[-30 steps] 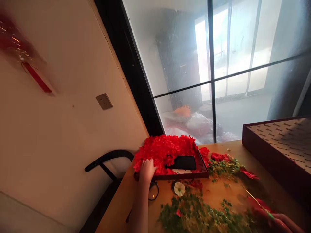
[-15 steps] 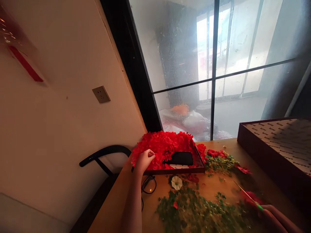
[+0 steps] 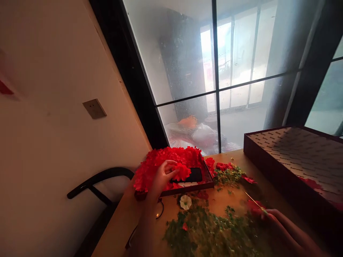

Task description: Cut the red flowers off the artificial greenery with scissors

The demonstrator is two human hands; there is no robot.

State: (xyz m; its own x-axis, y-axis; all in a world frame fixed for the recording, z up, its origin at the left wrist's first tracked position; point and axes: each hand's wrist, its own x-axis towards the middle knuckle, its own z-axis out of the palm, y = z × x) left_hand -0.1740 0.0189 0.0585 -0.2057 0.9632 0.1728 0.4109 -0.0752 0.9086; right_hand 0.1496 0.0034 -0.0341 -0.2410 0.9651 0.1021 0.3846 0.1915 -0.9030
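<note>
My left hand is raised over a shallow dark tray heaped with red fabric flowers, and its fingers pinch one red flower just above the heap. A black phone lies in the tray beside that flower. At the lower right my right hand is closed on a thin green wire stem that points up and left over the table, with a red bloom near its fingers.
Green plastic leaves and a white flower litter the wooden table. A large dark red box with a slotted top stands at the right. Eyeglasses lie below the tray. A black chair stands by the wall.
My left hand has lifted a red flower out of the heap. The view has swung right, and my right hand with the stem has come further into view.
</note>
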